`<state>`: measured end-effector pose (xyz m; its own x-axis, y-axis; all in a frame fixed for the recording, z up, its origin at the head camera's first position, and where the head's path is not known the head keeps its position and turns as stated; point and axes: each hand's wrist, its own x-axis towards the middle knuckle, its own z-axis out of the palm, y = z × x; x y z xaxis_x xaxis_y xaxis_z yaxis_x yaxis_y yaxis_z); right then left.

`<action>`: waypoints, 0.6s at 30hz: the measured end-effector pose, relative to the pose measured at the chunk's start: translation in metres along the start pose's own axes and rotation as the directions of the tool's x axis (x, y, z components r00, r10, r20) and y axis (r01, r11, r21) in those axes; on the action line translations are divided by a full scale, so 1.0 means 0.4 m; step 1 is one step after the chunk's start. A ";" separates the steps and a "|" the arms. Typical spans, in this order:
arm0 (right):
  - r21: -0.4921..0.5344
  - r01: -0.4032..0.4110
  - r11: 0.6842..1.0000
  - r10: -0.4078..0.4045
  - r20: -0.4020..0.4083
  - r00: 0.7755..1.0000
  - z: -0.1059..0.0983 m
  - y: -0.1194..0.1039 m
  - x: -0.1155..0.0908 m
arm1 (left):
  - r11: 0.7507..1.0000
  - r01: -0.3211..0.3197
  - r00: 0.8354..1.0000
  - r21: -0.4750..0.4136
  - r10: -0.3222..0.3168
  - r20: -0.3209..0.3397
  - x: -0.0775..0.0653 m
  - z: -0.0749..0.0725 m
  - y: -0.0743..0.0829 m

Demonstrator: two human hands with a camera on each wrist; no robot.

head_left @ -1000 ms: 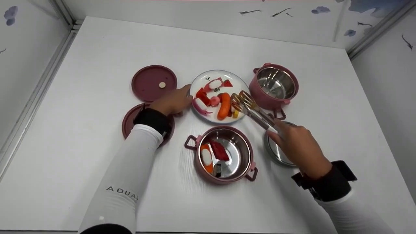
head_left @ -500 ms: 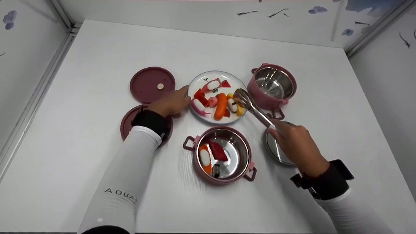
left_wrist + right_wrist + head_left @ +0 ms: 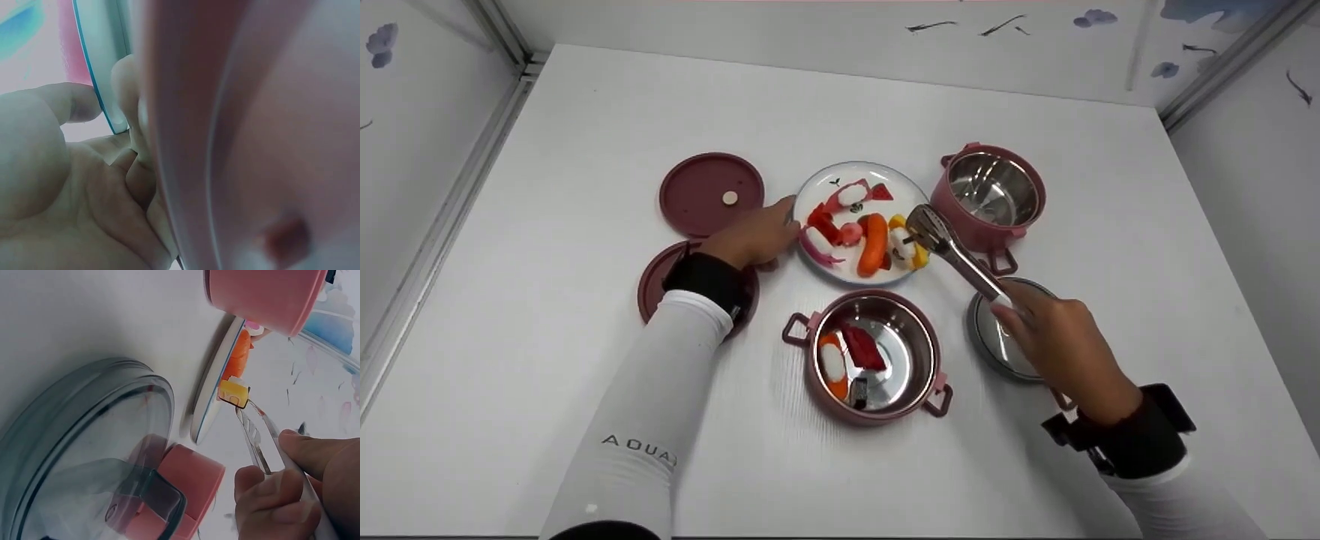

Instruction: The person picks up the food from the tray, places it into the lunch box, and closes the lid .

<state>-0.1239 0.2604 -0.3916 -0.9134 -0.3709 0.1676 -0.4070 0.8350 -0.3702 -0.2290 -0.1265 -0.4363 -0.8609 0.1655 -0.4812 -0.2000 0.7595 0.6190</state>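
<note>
While your left fingers (image 3: 780,215) pinch the plate (image 3: 817,196) by its rim, likely to steady it, your right fingers (image 3: 275,489) grip metal tongs (image 3: 971,270), whose length apparently brings the yellow-topped toy sushi (image 3: 233,392) ahead of them within reach.

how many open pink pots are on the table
2: the near pot, food pieces inside, in front of the plate; the far pot, to the plate's right. None seem hidden.
</note>
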 end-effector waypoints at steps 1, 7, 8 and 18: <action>-0.003 -0.004 1.000 0.004 0.005 1.000 -0.006 -0.003 -0.007 | 1.000 0.004 1.000 -0.003 -0.004 0.005 -0.001 0.001 0.000; 0.017 -0.020 1.000 0.020 -0.016 1.000 -0.052 -0.030 -0.065 | 1.000 -0.010 1.000 -0.012 0.010 -0.013 -0.003 0.004 -0.001; 0.016 -0.014 1.000 0.015 -0.032 0.999 -0.059 -0.037 -0.078 | 1.000 -0.014 1.000 -0.011 0.014 -0.016 -0.003 0.004 -0.001; -0.027 0.109 0.994 -0.111 -0.096 0.989 -0.093 -0.111 -0.208 | 1.000 -0.013 1.000 -0.018 0.013 0.002 -0.003 0.004 0.001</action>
<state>-0.0296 0.2692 -0.3551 -0.8578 -0.4208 0.2951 -0.5042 0.8003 -0.3246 -0.2272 -0.1256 -0.4364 -0.8624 0.1767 -0.4743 -0.1969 0.7461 0.6360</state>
